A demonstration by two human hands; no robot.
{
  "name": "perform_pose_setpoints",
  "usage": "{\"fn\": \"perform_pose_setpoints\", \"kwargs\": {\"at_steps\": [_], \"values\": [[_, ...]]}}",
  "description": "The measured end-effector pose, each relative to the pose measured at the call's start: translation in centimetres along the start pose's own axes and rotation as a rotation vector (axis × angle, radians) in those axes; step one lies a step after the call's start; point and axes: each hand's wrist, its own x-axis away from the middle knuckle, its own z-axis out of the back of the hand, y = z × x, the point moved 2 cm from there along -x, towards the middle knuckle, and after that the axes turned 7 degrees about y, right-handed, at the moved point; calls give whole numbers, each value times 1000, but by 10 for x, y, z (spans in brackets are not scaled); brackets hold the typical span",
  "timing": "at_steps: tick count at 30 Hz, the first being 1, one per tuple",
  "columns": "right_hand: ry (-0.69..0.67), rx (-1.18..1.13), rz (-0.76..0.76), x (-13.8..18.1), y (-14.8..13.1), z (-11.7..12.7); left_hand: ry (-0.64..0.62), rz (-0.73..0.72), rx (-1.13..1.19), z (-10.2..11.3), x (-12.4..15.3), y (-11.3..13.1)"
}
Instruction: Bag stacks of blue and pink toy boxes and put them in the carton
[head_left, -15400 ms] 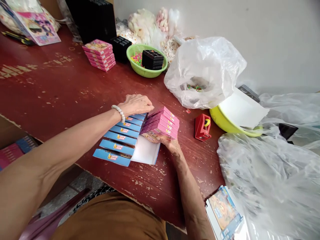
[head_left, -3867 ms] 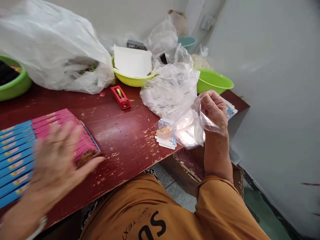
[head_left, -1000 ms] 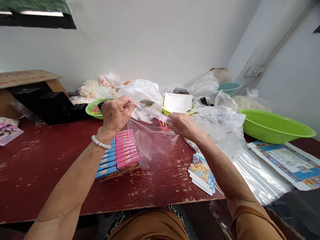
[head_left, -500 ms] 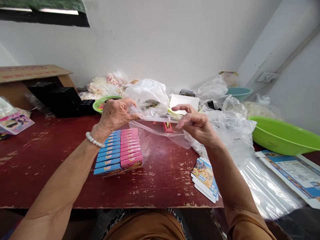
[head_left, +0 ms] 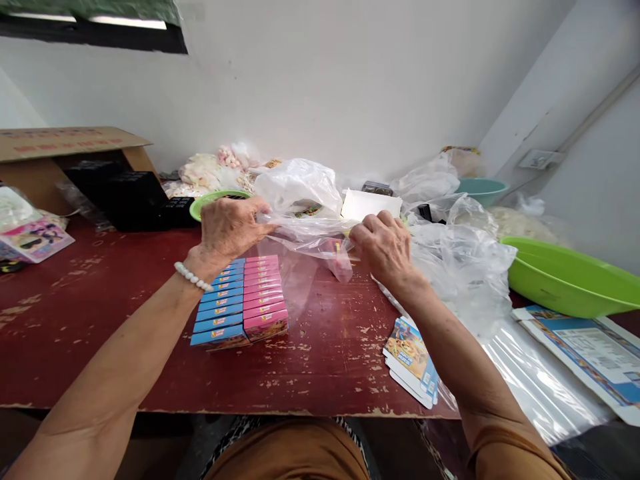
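A clear plastic bag (head_left: 305,233) stretches between my two hands above the table. My left hand (head_left: 233,227), with a white bead bracelet at the wrist, pinches its left end. My right hand (head_left: 384,243) is closed on its right end, knuckles up, its fingertips mostly hidden. Below and behind the left hand stand two rows of small boxes, blue ones (head_left: 220,319) on the left and pink ones (head_left: 264,303) on the right. Through the film a small red-and-yellow item (head_left: 339,252) shows faintly. Flat printed cartons (head_left: 410,353) lie in a small stack under my right forearm.
Crumpled clear bags (head_left: 455,267) and a big green basin (head_left: 570,280) are at the right, near a flattened printed box (head_left: 590,353). At the back are a white box (head_left: 370,204), a green bowl (head_left: 200,207) and a teal basin (head_left: 483,190). Black boxes (head_left: 130,203) stand left.
My right hand has turned over and its fingers have closed on the bag's right end. The bag's film has bunched together between the hands. My left hand keeps its pinch.
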Motion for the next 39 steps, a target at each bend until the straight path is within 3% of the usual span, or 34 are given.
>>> {"fn": "perform_pose_setpoints", "kwargs": {"at_steps": [6,14,18,21,26,29,34,36,39], "values": [[198,-28,0,1,-2,-8,24,-9,-40,-2,-4,1],[68,-31,-70,-11,-1,-11,-13,-11,-247,-7,-9,-3],[125,-74,0,-16,3,-15,23,104,-226,-13,-20,-12],[169,-88,30,-20,6,-18,-27,183,-166,-13,-24,-16],[182,-45,29,-26,7,-28,-88,102,-162,-4,-20,-15],[173,-47,-8,-28,13,-39,-133,16,57,1,-14,-21],[154,-140,-198,-28,21,-54,-308,-75,882,17,1,-25],[127,-226,-277,-27,19,-57,-342,-131,969,23,6,-23],[95,-272,-331,-25,12,-58,-357,-163,819,22,11,-22]]}}
